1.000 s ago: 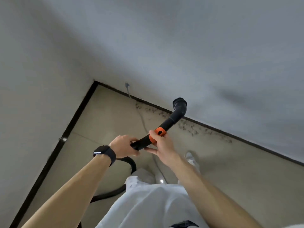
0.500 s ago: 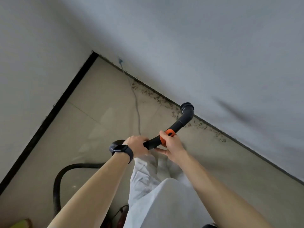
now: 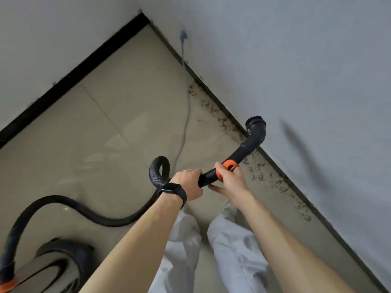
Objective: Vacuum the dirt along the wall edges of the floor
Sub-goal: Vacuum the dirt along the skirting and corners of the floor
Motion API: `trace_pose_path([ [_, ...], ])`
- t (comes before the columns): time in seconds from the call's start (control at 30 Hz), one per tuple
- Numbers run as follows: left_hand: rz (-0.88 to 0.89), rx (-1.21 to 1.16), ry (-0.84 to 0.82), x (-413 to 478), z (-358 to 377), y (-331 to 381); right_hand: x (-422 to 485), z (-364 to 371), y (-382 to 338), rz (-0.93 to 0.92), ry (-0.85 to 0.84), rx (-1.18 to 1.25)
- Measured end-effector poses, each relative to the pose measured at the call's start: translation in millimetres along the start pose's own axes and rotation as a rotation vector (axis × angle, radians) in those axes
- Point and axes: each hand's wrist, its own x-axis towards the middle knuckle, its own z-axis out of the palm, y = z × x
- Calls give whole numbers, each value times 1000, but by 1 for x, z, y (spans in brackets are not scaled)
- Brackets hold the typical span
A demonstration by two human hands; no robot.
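1. Since half a second ago the view has swung left and down: the vacuum body [image 3: 61, 259] and a long run of hose [image 3: 88, 212] have come into view at lower left, while both hands keep their hold on the wand [image 3: 239, 154].
2. Nearest, white trousers [image 3: 182, 250] fill the bottom middle, with a pale shoe [image 3: 229, 208] just showing beyond them.
3. To the left, the vacuum body stands on the beige tiled floor [image 3: 127, 123]. The black hose leaves it at an orange cuff [image 3: 7, 285], snakes across the tiles and curls into a small loop behind the left wrist, which wears a black watch [image 3: 172, 192].
4. The left hand [image 3: 188, 182] is closed round the rear end of the wand, where the hose joins.
5. The right hand [image 3: 231, 182] grips the wand further forward, thumb by the orange collar [image 3: 229, 166]; one finger lies straight beneath the tube.
6. Beyond it the wand bends to a round brush head [image 3: 255, 123], which sits over the seam between the floor and the right wall [image 3: 306, 60]; I cannot tell whether it touches.
7. The dirt [image 3: 222, 121], dark specks, lies in a band along that wall edge, both nearer and farther than the brush head.
8. Farther off, a thin grey cable [image 3: 187, 106] crosses the floor and climbs to a plug [image 3: 183, 35] near the corner, where black skirting [image 3: 69, 77] lines the left wall.
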Motion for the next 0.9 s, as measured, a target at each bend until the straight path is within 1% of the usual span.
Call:
trace_pose_path([
  [0.1,-7,6,40,46,10,-37,54,29,11,1,8,2],
  [0.2,-71,2,63,92,24,-80,112,66,26,16,-15,-23],
  [0.23,-105,-15,43,109,29,-94,134,78,33,19,-21,-40],
  [0.3,-167,-108,-54,145,41,-120,180,98,48,14,-31,-95],
  [0.4,-209,-339,-223,200,59,-151,245,112,71,-49,-33,-174],
  [0.47,-224,-463,-231,232,72,-168,280,114,80,-117,-50,-217],
  [0.53,-212,-530,-216,259,80,-176,309,115,79,-177,-66,-243],
  [0.63,-200,-624,-122,305,87,-183,347,115,70,-236,-76,-280],
  [0.67,-215,-657,-48,320,89,-187,357,116,67,-254,-87,-286],
  [0.7,-238,-648,63,335,90,-193,367,118,65,-277,-100,-298],
  [0.73,-257,-572,181,351,91,-201,377,119,63,-302,-109,-316],
  [0.77,-267,-457,265,364,93,-209,386,121,62,-328,-109,-339],
  [0.83,-276,-265,341,389,99,-224,406,128,63,-396,-74,-401],
  [0.9,-308,-214,371,414,107,-235,425,133,68,-473,-4,-472],
])
